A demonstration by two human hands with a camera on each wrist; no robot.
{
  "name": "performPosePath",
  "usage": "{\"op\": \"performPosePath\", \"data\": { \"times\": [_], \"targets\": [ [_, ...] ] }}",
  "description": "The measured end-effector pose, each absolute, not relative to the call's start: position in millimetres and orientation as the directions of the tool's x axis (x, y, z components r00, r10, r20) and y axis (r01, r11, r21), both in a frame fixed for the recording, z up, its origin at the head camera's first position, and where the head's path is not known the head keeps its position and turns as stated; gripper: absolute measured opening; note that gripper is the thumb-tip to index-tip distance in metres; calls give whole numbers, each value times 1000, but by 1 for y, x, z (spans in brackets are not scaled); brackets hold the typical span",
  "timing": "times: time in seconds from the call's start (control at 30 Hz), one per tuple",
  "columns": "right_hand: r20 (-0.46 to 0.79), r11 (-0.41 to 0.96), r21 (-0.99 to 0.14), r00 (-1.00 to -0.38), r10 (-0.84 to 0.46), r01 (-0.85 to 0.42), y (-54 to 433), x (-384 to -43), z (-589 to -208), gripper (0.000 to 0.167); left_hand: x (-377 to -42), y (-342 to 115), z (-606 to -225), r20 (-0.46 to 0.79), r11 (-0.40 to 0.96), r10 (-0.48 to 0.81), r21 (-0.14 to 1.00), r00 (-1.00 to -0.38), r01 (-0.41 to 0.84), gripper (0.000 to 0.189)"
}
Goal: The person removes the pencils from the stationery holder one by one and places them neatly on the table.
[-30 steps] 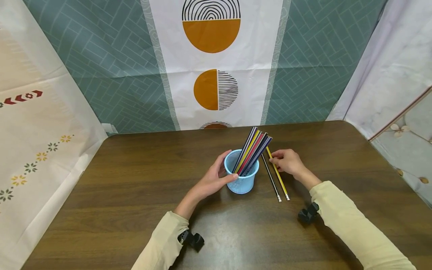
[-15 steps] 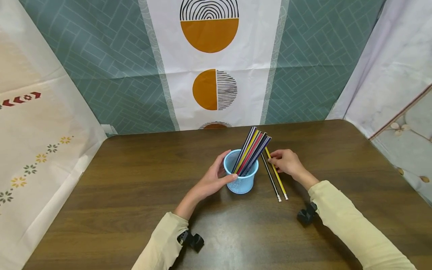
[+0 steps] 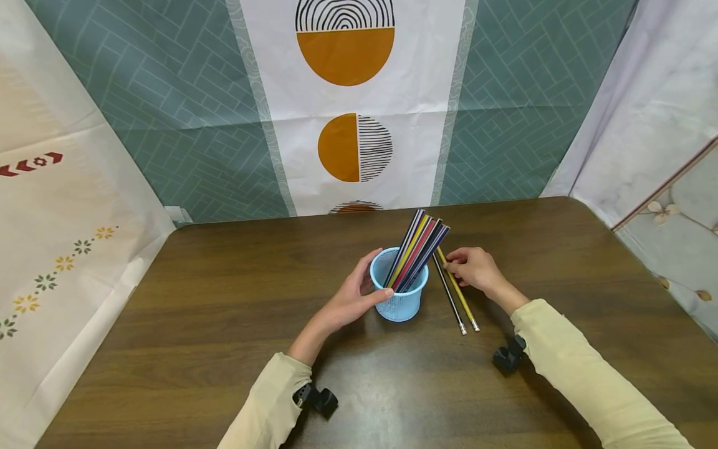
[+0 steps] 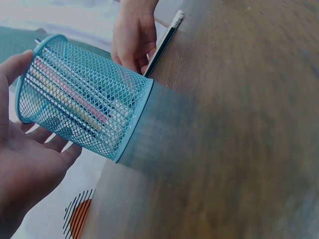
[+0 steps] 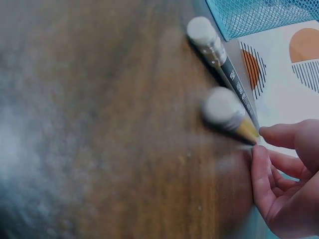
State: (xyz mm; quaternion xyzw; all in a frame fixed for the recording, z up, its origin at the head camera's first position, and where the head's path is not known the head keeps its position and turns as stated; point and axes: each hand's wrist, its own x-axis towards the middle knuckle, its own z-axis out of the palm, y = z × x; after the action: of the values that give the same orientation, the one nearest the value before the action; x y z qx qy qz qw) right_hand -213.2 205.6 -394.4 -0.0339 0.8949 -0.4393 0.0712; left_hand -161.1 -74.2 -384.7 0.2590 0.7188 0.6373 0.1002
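Note:
A light blue mesh pencil cup (image 3: 397, 307) stands upright on the table, holding several pencils (image 3: 415, 255) that lean to the right. My left hand (image 3: 353, 299) holds it from the left, thumb at the near rim and fingers round the far side, as the left wrist view also shows. Right of the cup, two eraser-tipped pencils lie side by side, a black pencil (image 3: 449, 293) and a yellow pencil (image 3: 462, 302). My right hand (image 3: 475, 269) pinches the yellow one near its far end between thumb and fingers. In the right wrist view its eraser end (image 5: 222, 105) is blurred.
The brown wooden table (image 3: 224, 324) has its back edge just beyond the cup. Behind it hangs a green and white patterned cloth (image 3: 359, 149), with pale cloths (image 3: 84, 187) at the sides. A black wrist camera (image 3: 316, 399) sits on each sleeve.
The far end of the yellow pencil has shifted slightly left, toward the black one, with my right hand pinching it. My left hand and the cup have stayed in place.

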Motion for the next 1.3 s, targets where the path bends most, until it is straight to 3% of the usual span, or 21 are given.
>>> {"op": "performPosePath", "data": {
  "times": [0.83, 1.3],
  "targets": [
    [-120, 536, -843, -986, -118, 38, 210, -211, -391, 30, -162, -74, -386, 194, 29, 501, 970, -843, 240, 73],
    [-41, 525, -850, -987, -157, -49, 214, -200, -367, 32, -161, -74, -385, 193, 30, 503, 970, -842, 241, 74]
  ]
}}
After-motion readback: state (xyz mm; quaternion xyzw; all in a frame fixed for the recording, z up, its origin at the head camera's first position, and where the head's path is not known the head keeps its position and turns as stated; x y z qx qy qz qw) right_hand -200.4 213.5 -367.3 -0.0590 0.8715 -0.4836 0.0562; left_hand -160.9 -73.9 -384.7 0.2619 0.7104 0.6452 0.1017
